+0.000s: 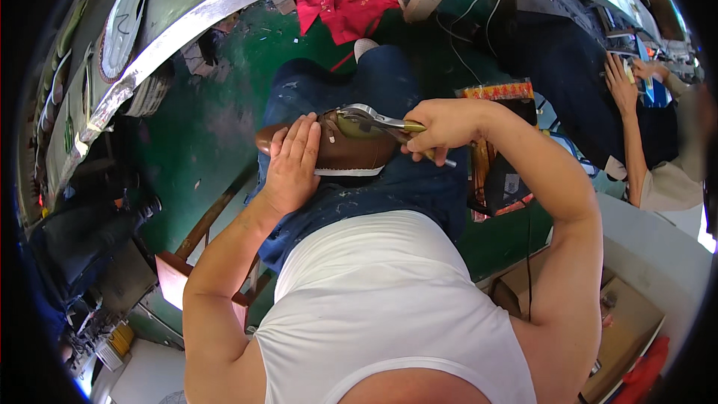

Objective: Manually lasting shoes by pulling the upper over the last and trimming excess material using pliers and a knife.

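Observation:
Across my lap lies a brown leather shoe (351, 154), its rounded toe pointing left and a thin white sole edge showing on the near side. Its opening shows an olive-green inside. My left hand (292, 172) presses over the toe end, fingers together on the leather, holding the shoe against my thighs. In my right hand (443, 126) is a pair of pliers (372, 115) with olive-coloured handles. The metal jaws sit at the shoe's opening; whether they pinch the leather there I cannot tell.
A long workbench edge (202, 30) curves across the far side, with a pale shoe sole (127, 22) on it. Red cloth (348, 4) lies on the green floor. At right, a co-worker's hand (621, 84) works near a blue item. A cardboard box (628, 329) stands behind my right arm.

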